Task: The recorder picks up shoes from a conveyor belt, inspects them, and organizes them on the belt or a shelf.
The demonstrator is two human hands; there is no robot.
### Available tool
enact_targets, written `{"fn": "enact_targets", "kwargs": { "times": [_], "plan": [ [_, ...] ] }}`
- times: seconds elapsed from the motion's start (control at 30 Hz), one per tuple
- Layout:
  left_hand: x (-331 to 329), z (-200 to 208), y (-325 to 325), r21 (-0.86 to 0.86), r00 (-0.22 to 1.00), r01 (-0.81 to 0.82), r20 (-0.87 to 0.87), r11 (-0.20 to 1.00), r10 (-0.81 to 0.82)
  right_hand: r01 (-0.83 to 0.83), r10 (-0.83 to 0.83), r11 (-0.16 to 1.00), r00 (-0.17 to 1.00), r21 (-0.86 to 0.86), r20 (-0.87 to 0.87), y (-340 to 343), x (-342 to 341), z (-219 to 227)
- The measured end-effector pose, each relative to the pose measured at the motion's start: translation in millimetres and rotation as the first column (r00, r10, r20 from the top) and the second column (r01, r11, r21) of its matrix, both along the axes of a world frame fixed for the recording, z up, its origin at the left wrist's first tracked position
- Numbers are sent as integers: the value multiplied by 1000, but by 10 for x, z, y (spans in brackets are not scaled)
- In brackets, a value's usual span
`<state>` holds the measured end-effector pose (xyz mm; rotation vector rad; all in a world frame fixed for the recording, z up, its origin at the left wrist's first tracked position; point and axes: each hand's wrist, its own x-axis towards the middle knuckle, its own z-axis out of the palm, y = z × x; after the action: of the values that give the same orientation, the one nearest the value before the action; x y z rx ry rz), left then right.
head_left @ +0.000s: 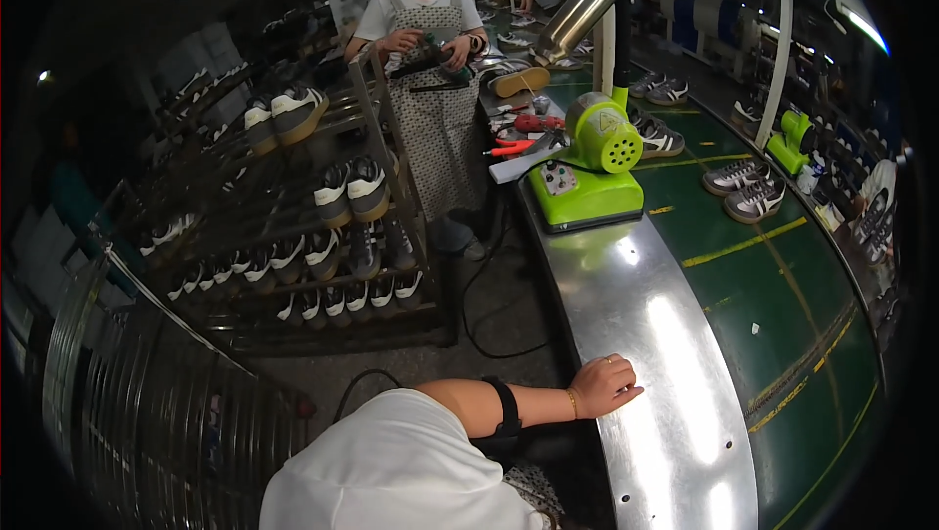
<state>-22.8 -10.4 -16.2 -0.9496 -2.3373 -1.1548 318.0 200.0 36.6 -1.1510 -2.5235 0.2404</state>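
Observation:
My left arm, in a white sleeve with a black band near the elbow, reaches right from the lower edge. My left hand (604,386) rests on the bare metal worktop (646,334). Its fingers are loosely bent and a little apart, and nothing shows in them. A thin bracelet is at the wrist, a ring on one finger. My right hand is out of the picture. Farther along the worktop stands a bright green hot-air blower (592,178) with an upward-tilted metal nozzle (577,26).
Right of the worktop runs a green conveyor belt (724,286) carrying a pair of sneakers (745,188). Red-handled pliers (514,148) lie behind the blower. A shoe rack (430,305) stands left. Beyond it, a person in a patterned apron (430,129) holds a dark item.

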Motion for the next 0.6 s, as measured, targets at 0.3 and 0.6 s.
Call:
{"fn": "enact_targets", "kwargs": {
  "times": [0.3,0.6],
  "plan": [
    [-28,18,-5,18,1000,22,-9,1000,-22,15,-5,993,996,114,-88,8,-5,-79],
    [-58,74,-16,8,1000,-2,-24,1000,2,47,-43,998,995,38,-87,-16,-20,-26]
  ]
}}
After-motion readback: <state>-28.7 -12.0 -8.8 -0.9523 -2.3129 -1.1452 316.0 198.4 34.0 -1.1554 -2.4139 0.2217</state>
